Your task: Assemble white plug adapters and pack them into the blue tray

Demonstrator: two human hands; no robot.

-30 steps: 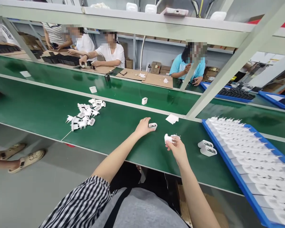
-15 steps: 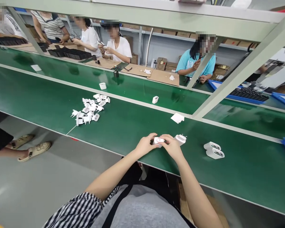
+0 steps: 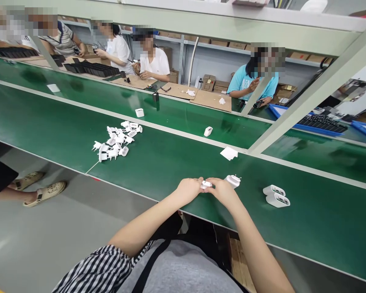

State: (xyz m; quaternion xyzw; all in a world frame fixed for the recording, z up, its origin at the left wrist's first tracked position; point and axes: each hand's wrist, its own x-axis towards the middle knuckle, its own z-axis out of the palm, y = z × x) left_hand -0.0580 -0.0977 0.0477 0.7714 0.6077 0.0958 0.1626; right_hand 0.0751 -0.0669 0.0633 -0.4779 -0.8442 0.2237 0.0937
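Note:
Both hands meet over the near green bench strip. My left hand (image 3: 189, 190) and my right hand (image 3: 224, 190) are closed around a small white charger piece (image 3: 205, 184) from either side, fingertips on its ends. Most of it is covered by the fingers. Just beyond my right hand lies a white plug charger (image 3: 233, 180) with two pins, partly hidden by that hand. Two white oval charger housings (image 3: 277, 199) stand side by side farther right, their open ends showing. To the left is a pile of white plug heads (image 3: 117, 140) with pins.
White paper pieces (image 3: 229, 153) lie by the pale divider rail (image 3: 177, 129). On the far green belt stand two white charger housings (image 3: 208, 131). A slanted metal post (image 3: 305, 97) rises on the right. Several co-workers sit across, near blue trays (image 3: 320, 128) and black parts.
White housings and a card on the far belt have shifted right. The piece in my hands has tilted and is more covered by my fingers. A co-worker in stripes has leaned down.

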